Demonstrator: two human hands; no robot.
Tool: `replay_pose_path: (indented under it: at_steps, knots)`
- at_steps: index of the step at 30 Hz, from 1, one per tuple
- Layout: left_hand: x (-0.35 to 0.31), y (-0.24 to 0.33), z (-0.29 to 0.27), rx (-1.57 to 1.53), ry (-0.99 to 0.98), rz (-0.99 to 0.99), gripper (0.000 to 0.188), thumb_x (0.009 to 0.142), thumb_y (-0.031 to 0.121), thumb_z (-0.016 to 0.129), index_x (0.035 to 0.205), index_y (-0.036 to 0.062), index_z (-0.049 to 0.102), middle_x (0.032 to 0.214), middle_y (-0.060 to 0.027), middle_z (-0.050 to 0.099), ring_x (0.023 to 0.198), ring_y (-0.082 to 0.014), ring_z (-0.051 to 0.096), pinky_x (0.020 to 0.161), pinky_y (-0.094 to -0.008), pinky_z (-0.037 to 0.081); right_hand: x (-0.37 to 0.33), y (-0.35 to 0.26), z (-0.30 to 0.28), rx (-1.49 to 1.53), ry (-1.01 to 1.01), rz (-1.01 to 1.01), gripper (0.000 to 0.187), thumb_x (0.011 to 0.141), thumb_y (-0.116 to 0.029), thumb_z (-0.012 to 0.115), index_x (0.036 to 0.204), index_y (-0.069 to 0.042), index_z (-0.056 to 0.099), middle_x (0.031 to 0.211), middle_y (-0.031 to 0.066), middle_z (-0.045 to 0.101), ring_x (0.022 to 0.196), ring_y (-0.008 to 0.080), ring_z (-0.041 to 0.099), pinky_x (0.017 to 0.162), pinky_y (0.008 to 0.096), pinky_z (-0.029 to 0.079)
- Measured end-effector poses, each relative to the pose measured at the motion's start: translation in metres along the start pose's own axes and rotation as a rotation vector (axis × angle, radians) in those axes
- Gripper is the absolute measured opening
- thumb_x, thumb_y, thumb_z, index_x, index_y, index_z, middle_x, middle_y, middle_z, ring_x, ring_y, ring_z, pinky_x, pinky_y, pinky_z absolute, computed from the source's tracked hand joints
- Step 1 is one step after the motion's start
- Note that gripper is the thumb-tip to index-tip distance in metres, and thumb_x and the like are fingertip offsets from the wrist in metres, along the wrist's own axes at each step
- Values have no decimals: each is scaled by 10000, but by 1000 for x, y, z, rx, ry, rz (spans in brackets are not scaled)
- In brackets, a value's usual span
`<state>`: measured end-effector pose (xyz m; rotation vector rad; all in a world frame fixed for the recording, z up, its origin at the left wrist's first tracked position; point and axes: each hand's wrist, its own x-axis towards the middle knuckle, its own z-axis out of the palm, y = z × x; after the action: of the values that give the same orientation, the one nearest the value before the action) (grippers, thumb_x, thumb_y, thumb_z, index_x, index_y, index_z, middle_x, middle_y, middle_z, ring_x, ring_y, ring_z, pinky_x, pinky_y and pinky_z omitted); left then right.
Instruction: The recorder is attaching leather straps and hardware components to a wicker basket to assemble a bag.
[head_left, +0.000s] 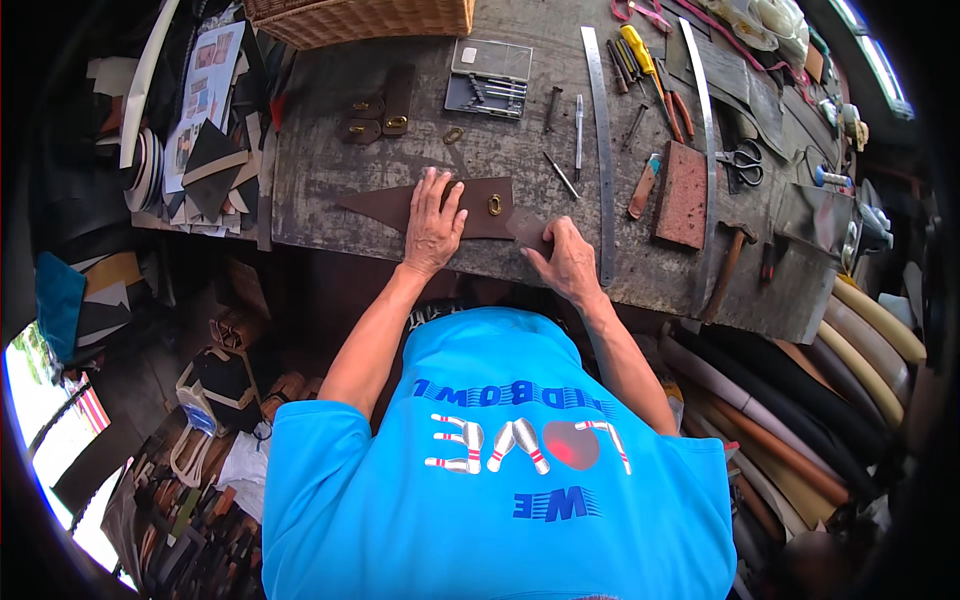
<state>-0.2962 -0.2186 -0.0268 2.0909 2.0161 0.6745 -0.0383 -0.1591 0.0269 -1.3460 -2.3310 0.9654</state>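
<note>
A dark brown leather piece [378,208], pointed at its left end and straight at its right, lies flat near the bench's front edge. My left hand [434,225] rests on its middle with the fingers stretched out. Right of that hand, an oval brass fitting [494,204] sits on the leather. At the right end, a small brown leather-like piece [528,227] overlaps the larger one's corner. My right hand [567,260] has its fingers curled and pinches the right side of this small piece; the exact grip is partly hidden by the fingers.
Farther back lie brown leather parts with brass fittings [396,105], a loose brass oval [453,135] and a case of punches [488,80]. To the right are a craft knife [579,130], a steel ruler [600,150], a reddish brick [680,195], scissors [742,162] and a hammer [728,265].
</note>
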Motion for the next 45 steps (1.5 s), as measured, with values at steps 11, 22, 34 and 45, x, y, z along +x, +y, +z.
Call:
replay_pose_path:
  at_steps: [11,22,34,45]
  knots:
    - [27,-1,-4,-213,-78,167,593,786,285,782,1319,121,580,1352,-83,505,1281,-306,454,1081,-451,390,64,7,5,-170,-175,-293,618,730,-235,841,1241,-82,528,1075,69,610,1028,285,568,886,418,415]
    - [24,-2,5,-153,-78,160,583,774,294,816,1305,168,610,1352,-47,516,1276,-278,464,1064,-438,361,74,22,6,-66,-214,-299,559,768,-230,826,1245,-91,570,1149,129,562,1097,342,548,961,434,438]
    - [24,-1,6,-117,-75,163,576,774,301,804,1298,156,612,1352,-51,517,1276,-280,467,1063,-440,364,75,23,7,-52,-197,-316,519,775,-215,816,1233,-93,604,1140,132,569,1073,341,552,953,431,450]
    - [23,1,6,-126,-64,153,564,778,287,794,1291,137,611,1405,-48,500,1287,-274,463,1071,-449,366,77,19,10,-74,-203,-252,498,735,-180,837,1194,-115,653,1107,108,587,1060,324,573,936,432,462]
